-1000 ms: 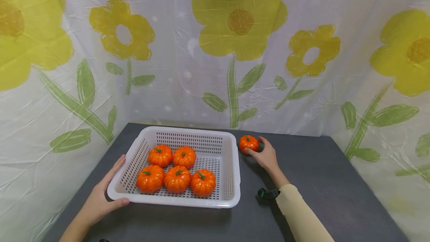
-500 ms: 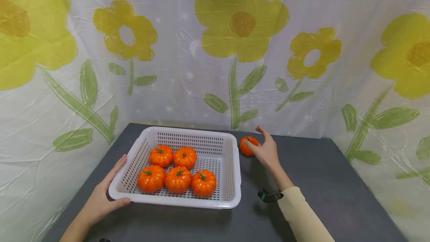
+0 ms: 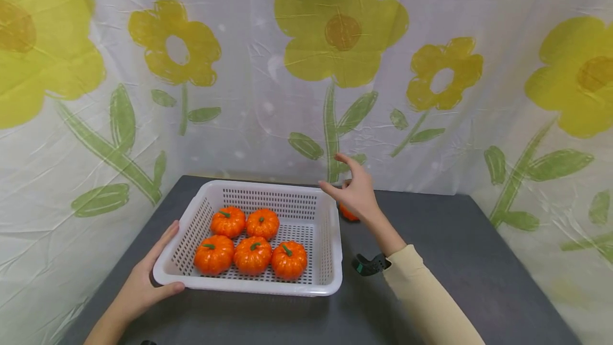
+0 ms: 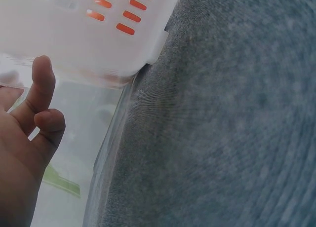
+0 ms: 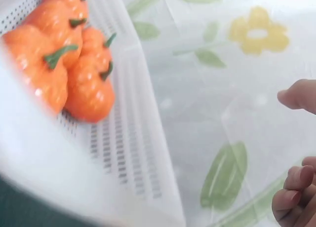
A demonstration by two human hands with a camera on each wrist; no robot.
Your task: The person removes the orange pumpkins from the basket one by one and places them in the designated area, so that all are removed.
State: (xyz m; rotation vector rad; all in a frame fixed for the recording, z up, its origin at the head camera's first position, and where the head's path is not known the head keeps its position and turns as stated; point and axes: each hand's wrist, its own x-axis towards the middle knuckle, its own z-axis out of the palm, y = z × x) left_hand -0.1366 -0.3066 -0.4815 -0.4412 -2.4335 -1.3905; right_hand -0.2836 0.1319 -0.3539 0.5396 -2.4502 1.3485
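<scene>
In the head view, a white perforated plastic basket (image 3: 330,238) holds several glossy orange pumpkins (image 3: 252,255) with green stems. My left hand (image 3: 139,286) rests against the basket's near left corner, thumb along the front rim and fingers along the left side, fairly straight. Above the far right corner, my right hand (image 3: 356,190) is raised with thumb and index finger spread apart. Nothing shows between them; the right wrist view has the other fingers (image 5: 296,192) bent. One more pumpkin (image 3: 348,212) lies on the table just right of the basket, mostly hidden behind the right hand.
The dark grey table (image 3: 440,249) extends to the right of the basket and in front of it. A white curtain (image 3: 249,95) printed with yellow flowers encloses the back and sides. A black strap (image 3: 371,265) is on the right wrist.
My right hand has let go of the pumpkin beside the basket, then risen and moved left toward the basket's far right corner. The left hand and basket have stayed in place.
</scene>
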